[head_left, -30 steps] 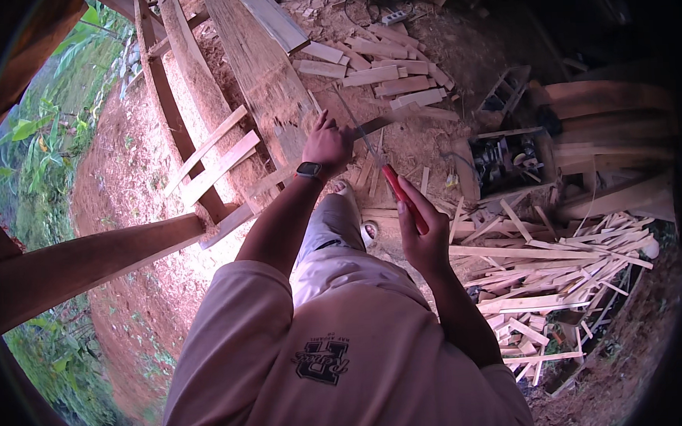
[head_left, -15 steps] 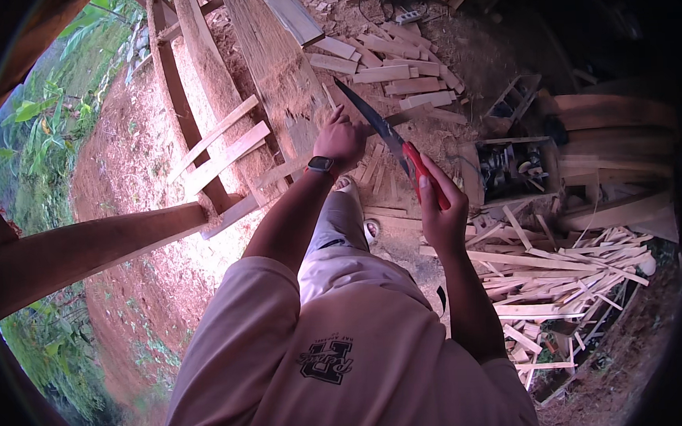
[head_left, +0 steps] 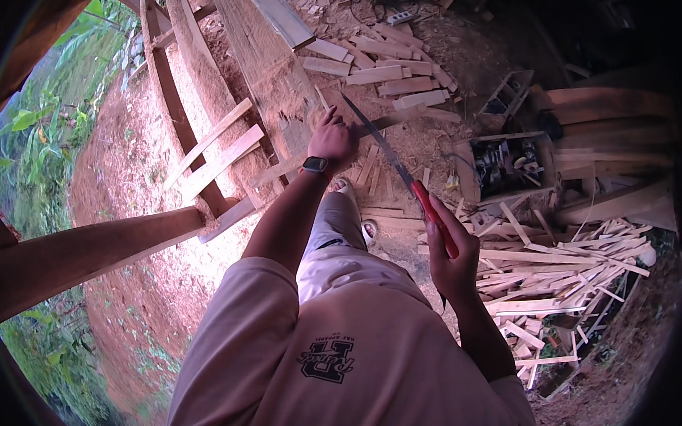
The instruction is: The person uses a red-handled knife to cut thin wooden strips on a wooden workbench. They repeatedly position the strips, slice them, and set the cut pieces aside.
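My right hand point(head_left: 456, 263) is wrapped round the red handle of a handsaw point(head_left: 384, 146). Its long, narrow blade points up and to the left, crossing a wooden strip point(head_left: 392, 120) just right of my left hand. Whether the teeth touch the wood is hard to tell. My left hand point(head_left: 333, 143), a watch on its wrist, is closed over that strip at the near end of a sawdust-covered plank point(head_left: 270, 71). A thin pale stick point(head_left: 321, 97) shows just beyond my left fingertips; whether the fingers hold it is unclear.
Two slats point(head_left: 223, 163) lie across the beams at left. Cut wood blocks point(head_left: 396, 72) are piled on the ground ahead. At right stand a wooden box point(head_left: 506, 164) of dark items and a heap of offcuts point(head_left: 564, 272). A thick beam point(head_left: 91, 243) juts in from the left.
My right hand has drawn the saw back toward me and down, and the blade now appears more edge-on. My left hand stays on the strip; the whole view has shifted slightly.
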Available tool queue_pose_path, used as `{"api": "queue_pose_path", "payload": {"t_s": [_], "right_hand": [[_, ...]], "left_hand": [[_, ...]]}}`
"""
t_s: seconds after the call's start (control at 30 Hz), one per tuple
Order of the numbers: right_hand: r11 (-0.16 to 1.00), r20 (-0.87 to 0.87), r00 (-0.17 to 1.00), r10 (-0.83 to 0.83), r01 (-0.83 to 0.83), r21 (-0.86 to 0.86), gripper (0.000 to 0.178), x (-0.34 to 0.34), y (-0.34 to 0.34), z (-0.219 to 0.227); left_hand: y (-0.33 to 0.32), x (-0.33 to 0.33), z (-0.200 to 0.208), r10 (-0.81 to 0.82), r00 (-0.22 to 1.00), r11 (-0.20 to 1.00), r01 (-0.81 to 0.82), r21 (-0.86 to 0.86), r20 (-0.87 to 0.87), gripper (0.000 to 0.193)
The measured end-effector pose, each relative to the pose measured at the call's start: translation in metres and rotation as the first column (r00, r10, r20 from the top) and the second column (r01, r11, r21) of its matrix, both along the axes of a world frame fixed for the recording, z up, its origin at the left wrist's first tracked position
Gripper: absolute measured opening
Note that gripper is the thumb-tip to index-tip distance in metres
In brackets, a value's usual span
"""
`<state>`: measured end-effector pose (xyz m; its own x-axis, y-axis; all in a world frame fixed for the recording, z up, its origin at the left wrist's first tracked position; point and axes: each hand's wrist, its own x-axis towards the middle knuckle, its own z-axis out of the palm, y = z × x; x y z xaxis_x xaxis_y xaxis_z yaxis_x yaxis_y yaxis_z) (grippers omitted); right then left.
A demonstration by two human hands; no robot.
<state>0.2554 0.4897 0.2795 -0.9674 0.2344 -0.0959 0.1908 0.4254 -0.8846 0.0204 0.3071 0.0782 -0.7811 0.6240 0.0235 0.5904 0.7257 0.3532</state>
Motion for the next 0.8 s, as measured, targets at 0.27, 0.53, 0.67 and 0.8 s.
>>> {"api": "queue_pose_path", "payload": {"t_s": [0.27, 0.53, 0.67, 0.8], "right_hand": [[0.997, -0.254, 0.966, 0.039, -0.020, 0.074, 0.040, -0.066, -0.017, -0.070], [0.999, -0.105, 0.994, -0.034, 0.030, -0.043, 0.040, -0.051, -0.014, -0.060], [0.999, -0.060, 0.998, -0.037, 0.035, -0.025, 0.040, -0.023, -0.009, -0.035], [0.999, -0.040, 0.998, -0.051, 0.050, -0.011, 0.040, -0.001, -0.001, -0.015]], "left_hand": [[0.004, -0.003, -0.001, 0.023, 0.998, 1.000, -0.024, -0.010, -0.051, 0.028], [0.003, 0.002, 0.001, 0.025, 1.000, 0.999, -0.025, 0.028, -0.008, 0.031], [0.005, 0.002, -0.005, 0.042, 0.999, 0.999, -0.042, 0.028, -0.014, 0.030], [0.004, -0.001, -0.008, 0.026, 0.997, 0.999, -0.024, 0.028, -0.074, 0.030]]}}
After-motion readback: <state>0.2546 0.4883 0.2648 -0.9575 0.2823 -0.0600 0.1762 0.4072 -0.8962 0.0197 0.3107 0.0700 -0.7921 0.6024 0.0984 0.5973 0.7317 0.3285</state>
